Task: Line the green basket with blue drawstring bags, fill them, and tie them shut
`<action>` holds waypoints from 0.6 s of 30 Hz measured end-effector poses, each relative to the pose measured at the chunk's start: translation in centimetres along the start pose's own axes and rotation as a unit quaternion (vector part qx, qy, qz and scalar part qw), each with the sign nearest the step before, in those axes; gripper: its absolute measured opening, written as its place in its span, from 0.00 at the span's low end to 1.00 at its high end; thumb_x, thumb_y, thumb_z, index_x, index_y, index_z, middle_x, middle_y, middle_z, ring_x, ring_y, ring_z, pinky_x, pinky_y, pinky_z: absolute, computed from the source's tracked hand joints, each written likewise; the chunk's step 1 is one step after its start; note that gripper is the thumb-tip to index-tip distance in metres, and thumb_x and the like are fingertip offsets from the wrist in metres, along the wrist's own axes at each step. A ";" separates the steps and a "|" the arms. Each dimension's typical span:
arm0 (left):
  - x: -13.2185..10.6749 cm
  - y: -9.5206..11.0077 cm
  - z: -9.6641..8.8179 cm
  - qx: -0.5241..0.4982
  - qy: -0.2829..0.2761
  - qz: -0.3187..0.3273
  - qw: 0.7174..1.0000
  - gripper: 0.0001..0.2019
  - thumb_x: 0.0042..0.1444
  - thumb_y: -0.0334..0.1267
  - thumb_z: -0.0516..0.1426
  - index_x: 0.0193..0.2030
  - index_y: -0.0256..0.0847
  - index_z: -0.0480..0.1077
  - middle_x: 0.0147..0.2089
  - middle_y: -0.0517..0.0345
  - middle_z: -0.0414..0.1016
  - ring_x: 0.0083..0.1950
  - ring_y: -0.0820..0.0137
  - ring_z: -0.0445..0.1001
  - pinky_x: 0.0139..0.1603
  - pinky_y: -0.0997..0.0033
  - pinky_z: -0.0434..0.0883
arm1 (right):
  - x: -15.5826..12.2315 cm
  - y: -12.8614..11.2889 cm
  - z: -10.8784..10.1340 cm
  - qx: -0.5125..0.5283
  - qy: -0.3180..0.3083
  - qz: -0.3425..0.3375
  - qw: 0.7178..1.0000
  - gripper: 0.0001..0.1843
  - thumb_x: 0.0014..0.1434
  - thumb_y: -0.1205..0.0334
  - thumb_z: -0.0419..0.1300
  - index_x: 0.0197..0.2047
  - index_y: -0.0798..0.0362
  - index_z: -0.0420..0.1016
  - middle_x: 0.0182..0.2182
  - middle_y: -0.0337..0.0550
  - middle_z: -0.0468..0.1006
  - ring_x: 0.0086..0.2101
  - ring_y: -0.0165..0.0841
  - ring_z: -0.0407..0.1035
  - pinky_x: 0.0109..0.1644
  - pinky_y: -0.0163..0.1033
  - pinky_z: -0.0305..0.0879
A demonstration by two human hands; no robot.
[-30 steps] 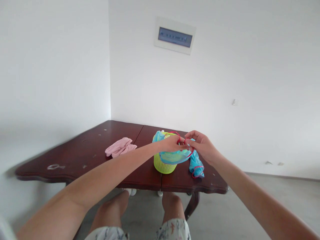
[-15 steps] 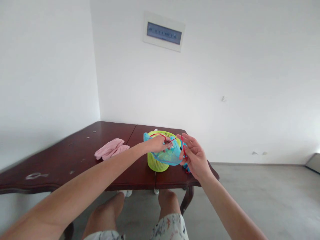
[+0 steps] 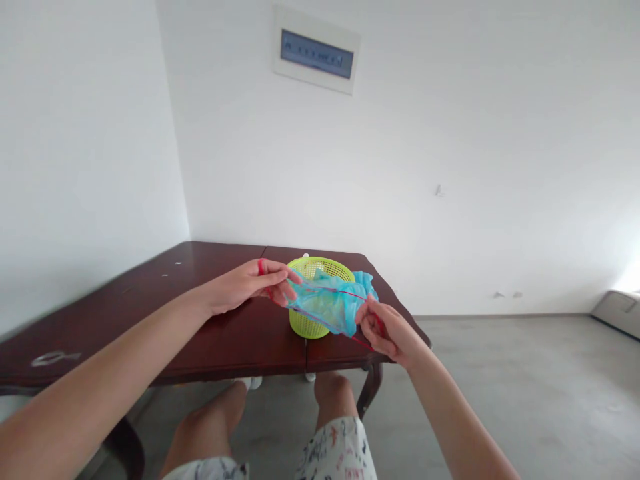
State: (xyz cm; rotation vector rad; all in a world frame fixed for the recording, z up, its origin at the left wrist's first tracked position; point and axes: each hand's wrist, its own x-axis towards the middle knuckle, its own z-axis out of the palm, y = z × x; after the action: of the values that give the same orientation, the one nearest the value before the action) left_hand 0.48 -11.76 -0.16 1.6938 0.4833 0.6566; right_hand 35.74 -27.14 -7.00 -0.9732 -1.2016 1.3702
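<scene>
A thin, see-through blue drawstring bag (image 3: pixel 325 303) is stretched sideways between my hands, its red drawstring pulled taut. My left hand (image 3: pixel 257 283) pinches the bag's left end, with red string looped across the fingers. At the other end my right hand (image 3: pixel 383 327) is closed on the bag and its red string. Directly behind the bag a yellow-green perforated plastic basket (image 3: pixel 306 327) stands upright on the table, partly covered by it. More crumpled blue plastic (image 3: pixel 364 280) shows at the basket's right; whether it belongs to the same bag I cannot tell.
The dark reddish-brown wooden table (image 3: pixel 215 340) stands in a corner against white walls. A clear-looking scrap (image 3: pixel 55 359) lies at its left front. My legs are under its front edge. A breaker panel (image 3: pixel 317 52) is on the wall.
My left hand has moved left, away from the basket, drawing the bag out wide. My right hand has closed on its end. The pink cloth on the table is now hidden behind my left arm.
</scene>
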 end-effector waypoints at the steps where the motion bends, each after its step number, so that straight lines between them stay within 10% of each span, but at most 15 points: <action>1: -1.1 -0.2 -0.8 -0.005 0.025 -0.014 1.000 0.25 0.67 0.65 0.76 0.50 0.43 0.92 0.42 0.42 0.90 0.40 0.59 0.88 0.44 0.65 0.85 | -0.2 0.2 -0.3 -0.015 -0.003 0.004 1.000 0.37 0.69 0.21 0.72 0.35 0.51 0.82 0.14 0.32 0.69 0.11 0.21 0.44 0.16 0.31 0.37; 4: -3.2 -0.9 -2.5 -0.037 0.101 -0.035 0.994 0.25 0.61 0.64 0.80 0.45 0.42 0.91 0.34 0.47 0.85 0.35 0.63 0.82 0.36 0.70 0.82 | -0.5 0.2 -0.6 0.012 0.034 -0.036 0.999 0.33 0.69 0.28 0.75 0.31 0.49 0.78 0.12 0.28 0.60 0.14 0.23 0.46 0.19 0.31 0.43; 8: -3.0 -1.5 -2.6 -0.090 0.203 0.015 0.975 0.26 0.54 0.64 0.83 0.43 0.43 0.91 0.35 0.52 0.82 0.36 0.65 0.80 0.42 0.68 0.85 | 0.4 -1.1 -0.9 0.057 0.131 -0.113 0.983 0.26 0.62 0.35 0.82 0.39 0.49 0.83 0.22 0.33 0.72 0.23 0.28 0.63 0.27 0.34 0.64; 18: 5.1 -0.6 -1.9 -0.103 0.369 0.179 0.906 0.20 0.64 0.56 0.77 0.53 0.45 0.87 0.69 0.48 0.86 0.62 0.62 0.83 0.51 0.72 0.78 | 5.2 -6.9 -2.4 -0.074 0.196 -0.221 0.953 0.31 0.57 0.30 0.83 0.43 0.48 0.84 0.36 0.42 0.83 0.33 0.32 0.73 0.39 0.39 0.75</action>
State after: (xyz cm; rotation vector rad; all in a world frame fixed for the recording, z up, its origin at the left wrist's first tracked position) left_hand 3.04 -6.99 0.41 1.2962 0.6016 1.5867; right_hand 38.54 -21.76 -0.35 -0.9529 -1.1376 0.7023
